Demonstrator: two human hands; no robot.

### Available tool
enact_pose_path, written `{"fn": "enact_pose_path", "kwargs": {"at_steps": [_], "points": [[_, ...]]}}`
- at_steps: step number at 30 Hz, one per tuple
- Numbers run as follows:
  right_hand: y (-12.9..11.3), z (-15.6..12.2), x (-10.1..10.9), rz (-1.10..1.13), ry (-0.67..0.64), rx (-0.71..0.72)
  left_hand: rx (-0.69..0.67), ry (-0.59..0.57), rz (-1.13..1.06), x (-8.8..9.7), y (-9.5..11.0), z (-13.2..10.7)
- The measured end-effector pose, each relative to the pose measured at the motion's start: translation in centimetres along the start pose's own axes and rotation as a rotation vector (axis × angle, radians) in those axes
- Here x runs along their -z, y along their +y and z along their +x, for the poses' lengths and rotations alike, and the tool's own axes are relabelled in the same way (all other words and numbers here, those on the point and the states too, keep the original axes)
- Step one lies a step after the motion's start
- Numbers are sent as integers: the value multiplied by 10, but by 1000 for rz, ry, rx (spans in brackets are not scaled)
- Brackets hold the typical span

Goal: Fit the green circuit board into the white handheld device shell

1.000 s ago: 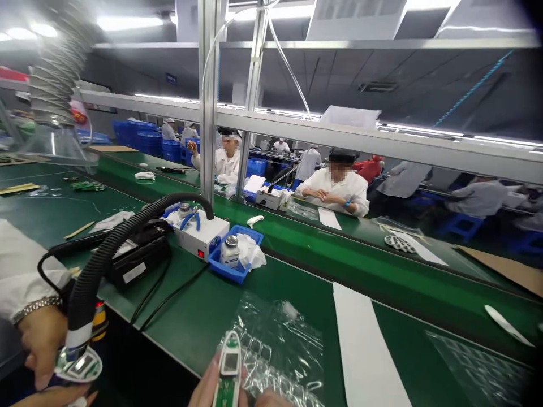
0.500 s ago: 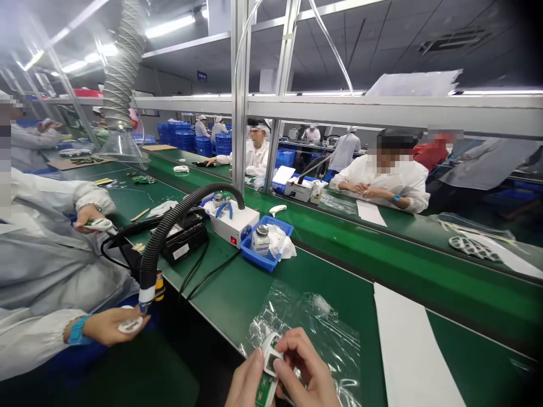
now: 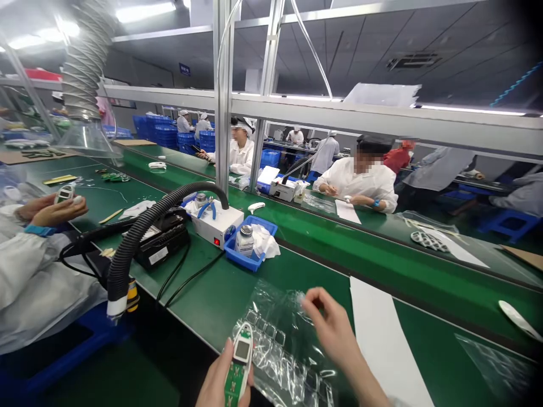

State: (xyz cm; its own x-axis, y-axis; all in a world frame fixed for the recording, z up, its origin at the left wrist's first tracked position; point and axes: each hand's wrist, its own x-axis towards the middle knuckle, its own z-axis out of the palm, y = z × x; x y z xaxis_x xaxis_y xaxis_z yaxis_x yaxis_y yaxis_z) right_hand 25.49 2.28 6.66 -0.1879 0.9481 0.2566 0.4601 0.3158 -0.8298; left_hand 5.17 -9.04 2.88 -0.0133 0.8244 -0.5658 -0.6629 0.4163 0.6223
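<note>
My left hand (image 3: 223, 379) is at the bottom edge, closed round a small white device (image 3: 240, 356) with a grey screen and a bare green circuit board at its lower end. My right hand (image 3: 328, 328) reaches forward over a clear plastic bag of small parts (image 3: 280, 345) lying on the green table (image 3: 203, 294). Its fingers are curled in a pinch at the bag's top edge; what they hold I cannot make out.
A white paper strip (image 3: 382, 339) lies right of the bag. Behind are a blue tray with a bottle (image 3: 248, 243), a white box with a red light (image 3: 216, 223), and a black ribbed hose (image 3: 139, 232). A co-worker's hands (image 3: 55, 206) hold a device at left. Other people sit across the belt.
My right hand has left the white device and reached forward to the plastic bag. My left hand alone holds the device now. The co-worker at left has raised both hands with a device.
</note>
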Motion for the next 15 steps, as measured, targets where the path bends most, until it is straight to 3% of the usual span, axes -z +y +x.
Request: {"fn": "enact_pose_path", "kwargs": {"at_steps": [3,6,11,15], "points": [[44,38,7,-228,-45,-68,7,-39,-81,-7,4,3],[72,47,-2,-325,-56,-54,-16,-26,-100,-8,5,3],[85,33,-11,-507,-94,136,-3,3,-191,-6,7,2],[92,28,-10,-515,-132,157,19,7,-243,-8,6,3]]}}
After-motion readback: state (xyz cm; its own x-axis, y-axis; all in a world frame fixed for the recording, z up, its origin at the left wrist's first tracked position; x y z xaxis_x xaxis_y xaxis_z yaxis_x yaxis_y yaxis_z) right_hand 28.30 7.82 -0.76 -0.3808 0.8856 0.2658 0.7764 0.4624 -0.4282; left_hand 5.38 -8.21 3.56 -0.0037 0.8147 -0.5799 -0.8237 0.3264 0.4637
